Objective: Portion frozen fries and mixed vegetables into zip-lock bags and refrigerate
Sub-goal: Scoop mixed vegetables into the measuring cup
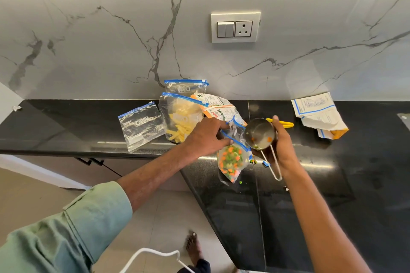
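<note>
Zip-lock bag of mixed vegetables lies on the black counter near its front corner, part filled with orange and green pieces, its blue-striped mouth raised toward twelve o'clock. The left hand pinches that mouth, fingers curled over the rim. At two o'clock from the bag the right hand is wrapped round a steel measuring cup, which is tipped toward the opening with a few bits inside (its wire handle runs down along the palm). Crowding in at eleven o'clock sits a fries bag, touching a printed vegetable packet at twelve. Farther out at ten o'clock an empty bag lies flat. Behind the fries, against the wall, is one more clear bag. By my count that is four zip bags, two packets counting the second packet at two o'clock, one yellow clip, and stray peas at six.
</note>
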A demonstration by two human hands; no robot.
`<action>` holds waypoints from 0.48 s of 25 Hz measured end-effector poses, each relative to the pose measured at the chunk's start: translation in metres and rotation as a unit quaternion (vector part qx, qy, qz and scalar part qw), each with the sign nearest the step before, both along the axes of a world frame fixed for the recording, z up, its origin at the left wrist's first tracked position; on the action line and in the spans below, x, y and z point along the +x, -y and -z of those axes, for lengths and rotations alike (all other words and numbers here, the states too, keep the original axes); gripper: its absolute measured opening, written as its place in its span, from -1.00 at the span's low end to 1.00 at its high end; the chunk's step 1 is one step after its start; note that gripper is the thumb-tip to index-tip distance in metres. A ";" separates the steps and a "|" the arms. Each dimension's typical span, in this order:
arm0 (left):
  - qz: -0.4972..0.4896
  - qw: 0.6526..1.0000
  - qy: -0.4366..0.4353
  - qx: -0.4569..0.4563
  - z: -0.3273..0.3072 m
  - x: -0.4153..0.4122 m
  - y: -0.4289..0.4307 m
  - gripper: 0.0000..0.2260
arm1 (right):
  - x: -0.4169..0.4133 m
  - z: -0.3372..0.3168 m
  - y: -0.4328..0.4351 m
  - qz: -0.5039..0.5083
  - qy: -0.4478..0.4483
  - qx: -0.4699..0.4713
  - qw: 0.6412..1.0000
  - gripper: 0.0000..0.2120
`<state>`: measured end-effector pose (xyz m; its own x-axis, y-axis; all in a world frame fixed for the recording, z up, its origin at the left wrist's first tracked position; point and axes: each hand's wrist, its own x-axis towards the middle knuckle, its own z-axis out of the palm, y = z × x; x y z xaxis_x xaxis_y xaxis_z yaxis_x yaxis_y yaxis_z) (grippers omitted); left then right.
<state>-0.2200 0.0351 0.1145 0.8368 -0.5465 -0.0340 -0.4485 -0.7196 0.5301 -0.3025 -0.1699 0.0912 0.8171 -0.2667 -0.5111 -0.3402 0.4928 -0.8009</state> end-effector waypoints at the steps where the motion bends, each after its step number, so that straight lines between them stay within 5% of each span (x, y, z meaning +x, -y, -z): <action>1: 0.000 1.000 0.000 -0.002 0.000 0.001 -0.001 -0.57 | -0.005 0.012 0.005 0.025 0.004 0.077 0.997 -0.39; 5: 0.021 1.000 0.016 0.008 -0.006 0.005 -0.007 -0.77 | -0.030 0.069 0.015 0.061 -0.056 0.213 0.974 -0.18; 9: 0.101 0.983 0.102 0.112 -0.007 0.010 -0.009 -0.83 | -0.041 0.108 0.007 0.020 -0.186 0.126 0.974 -0.30; 12: 0.237 0.940 0.209 0.130 -0.014 0.022 -0.001 -0.80 | -0.031 0.101 0.000 -0.021 -0.213 -0.001 0.977 -0.21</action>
<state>-0.1979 0.0366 0.1288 0.4711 -0.8801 0.0594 -0.8815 -0.4671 0.0690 -0.3336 -0.1698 -0.0102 0.5404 -0.2387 -0.8069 -0.6635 0.4689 -0.5830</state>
